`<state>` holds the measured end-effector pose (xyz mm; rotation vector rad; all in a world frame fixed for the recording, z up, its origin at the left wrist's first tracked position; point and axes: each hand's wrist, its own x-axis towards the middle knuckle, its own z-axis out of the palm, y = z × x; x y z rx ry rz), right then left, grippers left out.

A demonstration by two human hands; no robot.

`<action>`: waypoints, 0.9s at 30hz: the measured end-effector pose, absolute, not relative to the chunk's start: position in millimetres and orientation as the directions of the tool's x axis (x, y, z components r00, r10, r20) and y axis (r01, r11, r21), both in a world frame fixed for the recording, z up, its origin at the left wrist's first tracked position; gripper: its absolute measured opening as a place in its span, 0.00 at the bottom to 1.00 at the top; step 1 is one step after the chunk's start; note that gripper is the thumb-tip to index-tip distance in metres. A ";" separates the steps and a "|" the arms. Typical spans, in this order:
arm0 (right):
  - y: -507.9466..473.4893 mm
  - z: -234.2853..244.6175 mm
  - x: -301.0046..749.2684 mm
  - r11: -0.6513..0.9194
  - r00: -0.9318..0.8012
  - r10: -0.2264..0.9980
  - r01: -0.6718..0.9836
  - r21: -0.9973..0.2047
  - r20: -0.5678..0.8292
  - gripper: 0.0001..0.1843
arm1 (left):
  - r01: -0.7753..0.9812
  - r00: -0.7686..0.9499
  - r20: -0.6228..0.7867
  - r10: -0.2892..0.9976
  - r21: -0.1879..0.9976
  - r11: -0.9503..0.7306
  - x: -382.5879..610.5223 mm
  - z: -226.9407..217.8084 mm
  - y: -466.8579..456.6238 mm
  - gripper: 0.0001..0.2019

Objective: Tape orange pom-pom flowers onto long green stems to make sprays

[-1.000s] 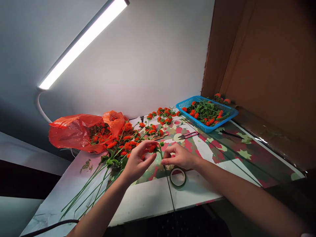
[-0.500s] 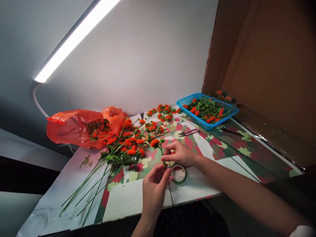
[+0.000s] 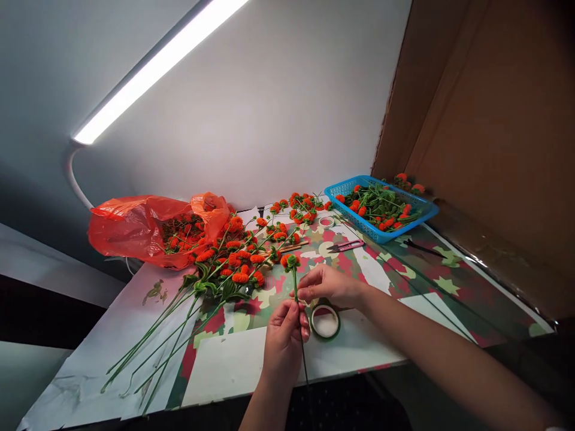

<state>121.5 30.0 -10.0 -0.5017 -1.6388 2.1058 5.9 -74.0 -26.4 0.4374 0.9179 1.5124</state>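
Note:
An artificial orange flower (image 3: 287,261) with a green base stands upright at the top of a thin stem. My left hand (image 3: 284,335) is closed around this stem, thumb and fingers pinching it below the bloom. Just above, my right hand (image 3: 330,284) has its fingers closed at the stem's green upper part; whether they also grip tape is hidden. A roll of green tape (image 3: 338,326) with a white core is right below my right hand. The dark lower stem runs down past the table edge.
Several finished-looking orange flowers (image 3: 240,278) with long green stems lie at left. Behind them is a red plastic bag (image 3: 130,230) of flowers. A blue basket (image 3: 381,234) holds more. Pink-handled snips (image 3: 351,245), a second tape roll (image 3: 326,222) and a black tool (image 3: 424,247) lie farther back.
The flower has turned, showing more of its green base. My left hand has moved slightly up and closed more around the stem. The whole view has shifted a little.

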 end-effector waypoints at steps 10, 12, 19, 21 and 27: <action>31.6 -12.7 123.6 -0.315 -0.896 0.443 -0.137 -0.939 -0.019 0.13 | -0.693 -0.066 -0.324 0.944 0.696 0.191 11.9 -24.6 -79.4 0.16; 31.8 -11.7 123.6 -0.226 -0.851 0.524 -0.163 -0.960 0.021 0.12 | -0.497 -0.213 -0.250 0.945 0.860 0.116 8.7 -21.4 -80.7 0.14; 29.8 -9.3 122.5 -0.120 -0.801 0.599 -0.105 -0.987 0.012 0.13 | -0.236 -0.291 -0.087 0.953 0.972 0.016 4.2 -17.1 -82.2 0.10; 29.6 -7.1 123.8 -0.177 -0.841 0.540 -0.100 -0.979 -0.012 0.13 | -0.387 -0.260 -0.141 0.955 0.921 0.031 5.4 -19.6 -81.0 0.12; 28.4 -4.3 124.6 -0.321 -0.902 0.420 -0.039 -0.946 -0.105 0.15 | -0.691 -0.139 -0.288 0.948 0.714 0.115 7.3 -27.0 -80.2 0.16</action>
